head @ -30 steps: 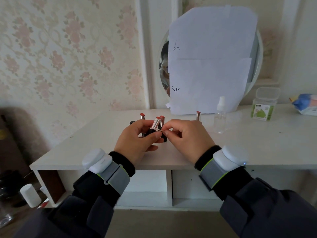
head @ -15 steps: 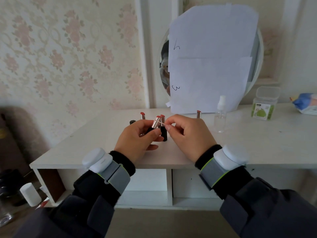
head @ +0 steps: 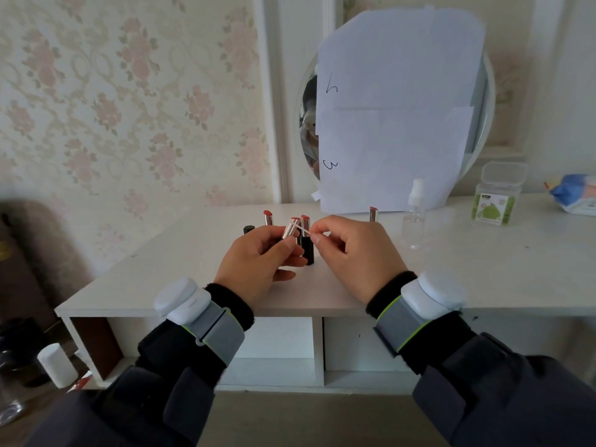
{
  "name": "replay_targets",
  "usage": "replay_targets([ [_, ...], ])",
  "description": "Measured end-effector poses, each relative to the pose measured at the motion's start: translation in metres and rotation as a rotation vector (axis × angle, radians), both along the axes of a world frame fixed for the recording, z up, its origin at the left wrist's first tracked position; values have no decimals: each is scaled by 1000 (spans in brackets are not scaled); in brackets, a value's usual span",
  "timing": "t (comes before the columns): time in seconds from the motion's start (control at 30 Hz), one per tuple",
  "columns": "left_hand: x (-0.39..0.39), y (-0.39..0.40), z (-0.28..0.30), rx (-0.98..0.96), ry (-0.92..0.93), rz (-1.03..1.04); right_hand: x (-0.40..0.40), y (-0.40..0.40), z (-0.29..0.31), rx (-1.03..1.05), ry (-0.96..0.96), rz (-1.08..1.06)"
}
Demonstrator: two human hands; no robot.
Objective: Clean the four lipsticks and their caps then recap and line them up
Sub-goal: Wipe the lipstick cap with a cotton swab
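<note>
Just above the near middle of the white counter (head: 483,262), the left hand (head: 258,262) gripped an uncapped lipstick with a silver tube (head: 289,230), fingers and thumb curled round its lower body so the tube rose tilted, its long axis leaning up and to the right toward the other hand. The right hand (head: 351,253), level with it and just to its right, pinched a thin white cotton swab (head: 304,231) between thumb and fingertips; the swab ran leftward and slightly up, its far end touching the top of the held tube. Whether the tip sat on the red bullet or on the metal rim could not be told. Everything seemed to turn on that crossing of the tube's lean with the swab. Behind the hands stood a second uncapped lipstick with a black base (head: 306,240), a third (head: 268,218) farther left, and a fourth (head: 373,215) to the right, near a clear spray bottle (head: 413,217). A small black cap (head: 248,229) stood at the far left of the group. By the look of it, cleaning was under way and no recapping had begun.
</note>
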State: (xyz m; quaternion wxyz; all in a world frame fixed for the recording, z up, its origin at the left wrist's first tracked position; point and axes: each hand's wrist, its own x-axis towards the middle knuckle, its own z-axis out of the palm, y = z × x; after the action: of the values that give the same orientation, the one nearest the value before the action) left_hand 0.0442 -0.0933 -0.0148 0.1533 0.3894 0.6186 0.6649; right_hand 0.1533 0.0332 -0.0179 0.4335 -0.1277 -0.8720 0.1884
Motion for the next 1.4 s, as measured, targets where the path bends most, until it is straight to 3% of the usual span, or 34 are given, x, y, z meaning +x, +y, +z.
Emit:
replay_targets([
  [0.7, -7, -1, -3, -45, 228, -25, -1, 0, 0, 8, -63, 79],
  [1.4, 0, -2, 3, -32, 97, -27, -2, 1, 0, 0, 5, 37],
])
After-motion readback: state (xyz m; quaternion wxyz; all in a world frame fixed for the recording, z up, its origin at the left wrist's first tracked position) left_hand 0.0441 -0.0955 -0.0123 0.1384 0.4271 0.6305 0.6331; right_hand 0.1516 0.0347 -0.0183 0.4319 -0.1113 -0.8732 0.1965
